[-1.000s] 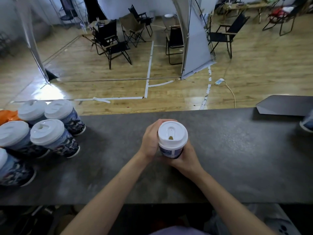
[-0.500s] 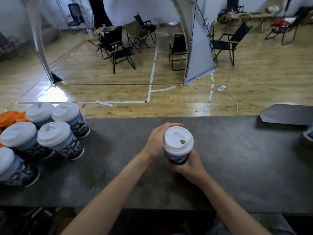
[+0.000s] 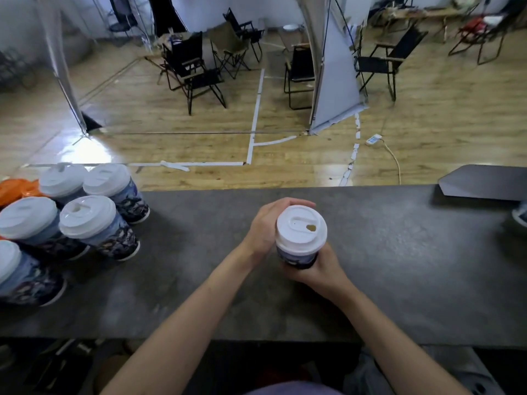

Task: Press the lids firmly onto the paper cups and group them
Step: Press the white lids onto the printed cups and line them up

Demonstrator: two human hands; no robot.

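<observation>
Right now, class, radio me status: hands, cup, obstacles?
Left hand and right hand both grip the cup. Lid on, cup upright over counter. Five lidded cups grouped at left, well apart.

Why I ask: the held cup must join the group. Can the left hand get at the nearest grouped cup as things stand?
Probably yes, once it lets go: the left hand grips the held cup. Only bare counter lies between it and the nearest grouped cup.
</observation>
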